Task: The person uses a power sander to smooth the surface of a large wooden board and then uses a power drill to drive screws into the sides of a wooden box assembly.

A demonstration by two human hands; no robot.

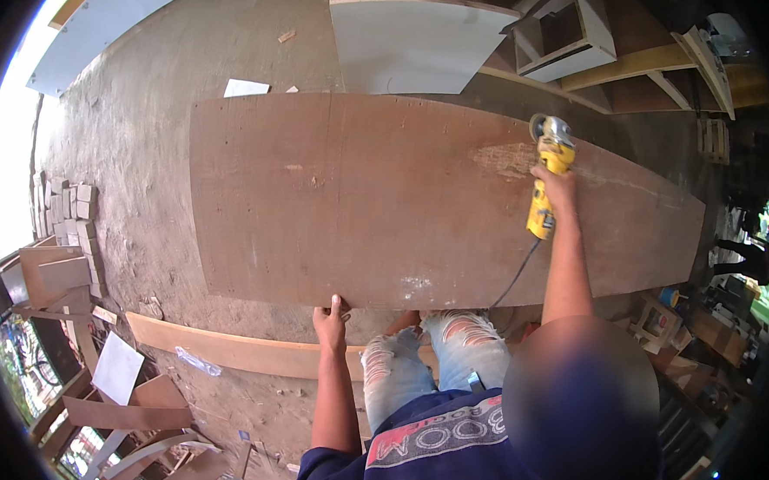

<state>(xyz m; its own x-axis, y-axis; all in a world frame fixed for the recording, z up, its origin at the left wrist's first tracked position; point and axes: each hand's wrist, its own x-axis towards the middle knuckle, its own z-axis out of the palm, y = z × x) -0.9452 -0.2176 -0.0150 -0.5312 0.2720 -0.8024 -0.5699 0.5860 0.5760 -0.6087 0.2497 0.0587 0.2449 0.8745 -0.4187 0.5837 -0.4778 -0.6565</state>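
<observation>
A large brown plywood sheet (382, 197) lies across the view in front of me. My right hand (557, 187) is wrapped round the body of a yellow angle grinder (540, 216), held over the right half of the sheet. Its round disc head points to the far edge, beside a pale, rough patch on the wood; whether the disc touches the wood I cannot tell. From the grinder's rear a dark cord runs over the near edge. My left hand (331, 323) grips that near edge left of my knees, thumb on top, its other fingers partly hidden.
A white panel (418, 43) and a wooden frame (570, 48) stand beyond the sheet. A long board (233, 345) lies on the ground at near left. Wood offcuts (141, 409) pile up at lower left, stacked blocks (74, 213) farther left. Clutter (703, 336) fills the right side.
</observation>
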